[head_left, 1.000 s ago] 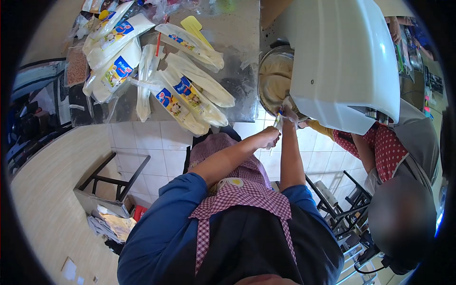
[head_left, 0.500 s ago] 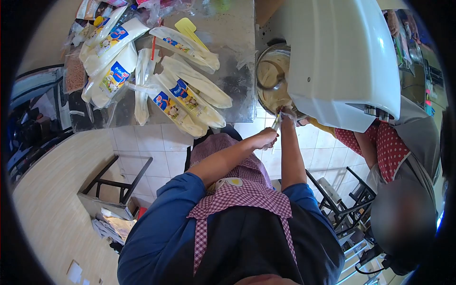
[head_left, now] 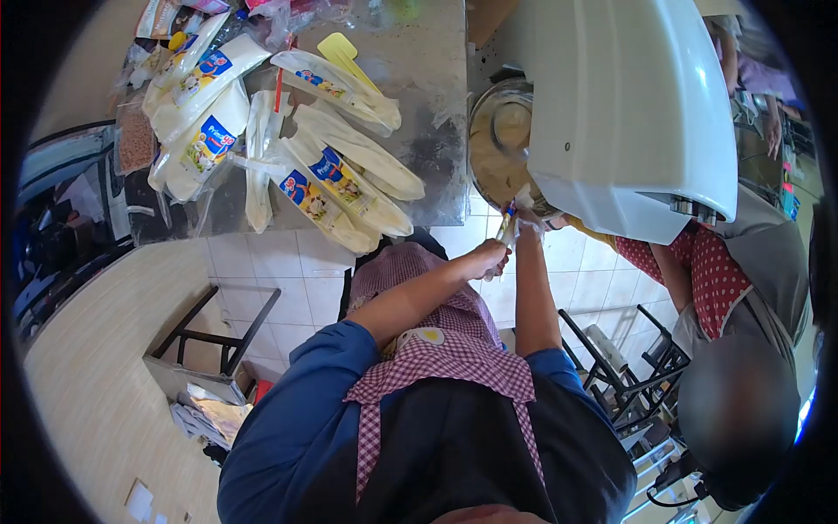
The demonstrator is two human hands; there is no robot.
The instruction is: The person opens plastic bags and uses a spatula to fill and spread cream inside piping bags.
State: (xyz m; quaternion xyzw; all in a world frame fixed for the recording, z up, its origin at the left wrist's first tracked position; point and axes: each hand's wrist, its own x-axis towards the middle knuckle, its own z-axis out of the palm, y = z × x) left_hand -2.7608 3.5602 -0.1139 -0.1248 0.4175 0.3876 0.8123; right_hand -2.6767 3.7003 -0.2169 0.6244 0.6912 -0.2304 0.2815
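Observation:
In front of me is a round metal mixing bowl with cream-coloured batter in it, partly under the white mixer. My left hand is closed, pinching a printed plastic bag below the near rim. Just right of it, my right hand is at the rim with clear, crumpled plastic around it. Its fingers are hidden by that plastic, and I cannot tell whether it is a glove or part of the bag. A whitish lump shows at the fingertips.
A white stand mixer covers the bowl's right side. Several filled Primago bags lie on the metal table at left, near a yellow spatula. A co-worker in a red polka-dot garment is at right, one hand near the bowl.
My right hand has drawn back from inside the bowl to its near rim, and more batter shows. The printed bag between my hands is more visible. My left hand has barely moved.

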